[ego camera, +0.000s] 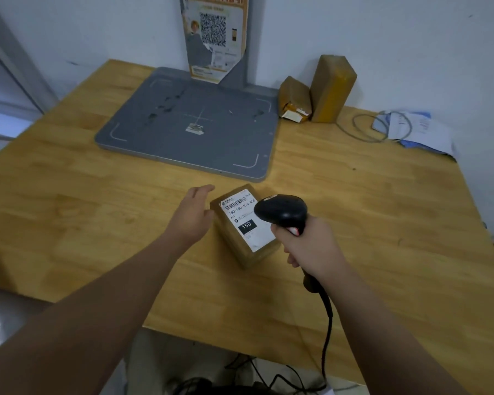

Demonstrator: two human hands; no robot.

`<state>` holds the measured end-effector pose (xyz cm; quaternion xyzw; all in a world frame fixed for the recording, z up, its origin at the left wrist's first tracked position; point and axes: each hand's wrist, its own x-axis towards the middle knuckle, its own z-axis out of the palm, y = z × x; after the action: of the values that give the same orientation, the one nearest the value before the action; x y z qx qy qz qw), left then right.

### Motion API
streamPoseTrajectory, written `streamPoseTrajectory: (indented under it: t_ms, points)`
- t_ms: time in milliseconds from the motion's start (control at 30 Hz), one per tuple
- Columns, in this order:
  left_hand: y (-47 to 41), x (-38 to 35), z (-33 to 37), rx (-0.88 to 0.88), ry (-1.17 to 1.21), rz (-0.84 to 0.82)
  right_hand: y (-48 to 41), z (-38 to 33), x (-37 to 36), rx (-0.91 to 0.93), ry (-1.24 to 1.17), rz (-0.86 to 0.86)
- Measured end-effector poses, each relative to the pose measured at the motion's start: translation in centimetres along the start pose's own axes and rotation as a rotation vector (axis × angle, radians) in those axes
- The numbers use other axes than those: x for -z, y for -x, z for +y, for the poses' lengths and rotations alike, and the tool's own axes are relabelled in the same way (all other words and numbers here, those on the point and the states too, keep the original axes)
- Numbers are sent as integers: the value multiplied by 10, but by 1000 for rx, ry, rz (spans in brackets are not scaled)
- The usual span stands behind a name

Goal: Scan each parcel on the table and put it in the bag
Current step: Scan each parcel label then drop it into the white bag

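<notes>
- A taped brown parcel (236, 248) lies on the wooden table (97, 212), just in front of the grey platform (188, 121). Its white label (247, 220) faces up, presumably so the barcode can be read.
- The right hand (311, 249) is wrapped round the grip of a black scanner (283, 212). The scanner's head hangs over the label's near-right part and points towards the platform and the barcode end.
- The left hand (191, 215) is spread, fingers straight, at the parcel's left side. It looks placed to steady the box; whether it actually touches cannot be told.
- The scanner's coiled cable (325, 317) trails off the table edge farthest from the platform, so the wired tool has little slack.
- Two more wrapped parcels, one squat (294, 98) and one tall (332, 86), stand against the wall just right of the platform's back corner. They appear to await their turn.
- Loose papers (417, 129) lie well to the right of the platform.
- No bag is in view, so the bagging step likely follows off-frame.
</notes>
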<state>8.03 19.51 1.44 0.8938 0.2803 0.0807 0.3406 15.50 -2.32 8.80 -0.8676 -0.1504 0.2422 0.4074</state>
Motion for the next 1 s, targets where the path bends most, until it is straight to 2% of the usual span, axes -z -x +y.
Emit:
streamPoseTrajectory:
  t_ms: [167, 567, 700, 767, 867, 1000]
  points:
    - [13, -7, -20, 154, 75, 49, -8, -7, -18, 41, 87, -34]
    - [13, -5, -27, 192, 114, 61, -14, -7, -25, 11, 60, -45]
    - [11, -7, -24, 230, 151, 59, -14, -4, -24, 46, 29, -127]
    - [10, -7, -20, 281, 192, 23, -14, -2, -21, 64, 52, -108]
    - [13, -8, -15, 396, 267, -133, -19, 0, -16, 43, 64, -75]
    - [22, -13, 4, 589, 506, -253, -40, -11, -8, -6, 28, -100]
